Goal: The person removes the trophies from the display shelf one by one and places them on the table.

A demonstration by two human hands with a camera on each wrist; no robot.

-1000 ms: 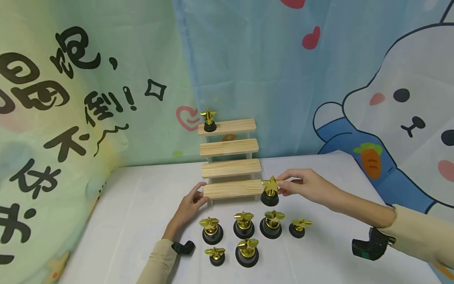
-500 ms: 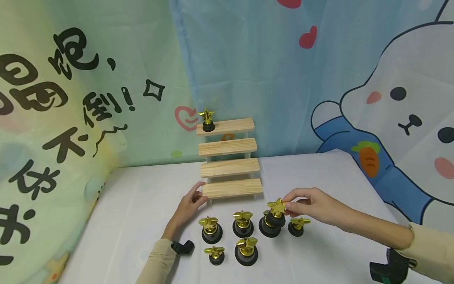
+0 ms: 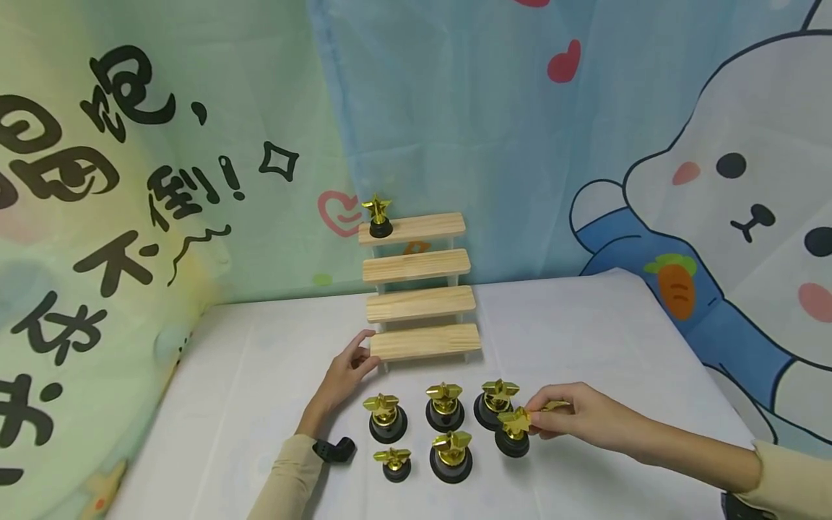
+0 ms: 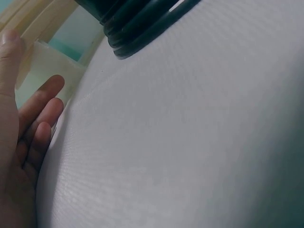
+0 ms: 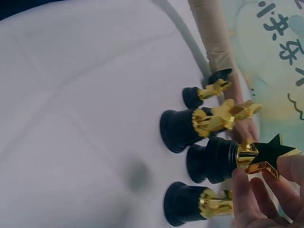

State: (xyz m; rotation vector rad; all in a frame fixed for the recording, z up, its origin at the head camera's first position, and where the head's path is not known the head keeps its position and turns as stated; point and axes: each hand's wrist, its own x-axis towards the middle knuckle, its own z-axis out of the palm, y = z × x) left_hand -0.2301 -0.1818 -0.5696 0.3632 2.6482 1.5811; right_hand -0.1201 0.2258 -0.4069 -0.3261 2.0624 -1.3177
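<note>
In the head view my right hand pinches the gold star of a small trophy with a black round base. This trophy hangs upright over the white table, by the front right of the standing trophies. In the right wrist view, thumb and fingers hold the star trophy by its star. My left hand grips the left end of the lowest board of a wooden tiered display stand. In the left wrist view its thumb lies against the board, other fingers loosely bent below.
Several trophies stand on the table, among them a large trophy in front and a small trophy to its left. Another trophy is mostly behind my right hand. One star trophy stands on the top board's left end.
My right hand has carried the held trophy from beside the lowest board's right end toward me, past the rear right trophy. My left hand has stayed on the stand.
</note>
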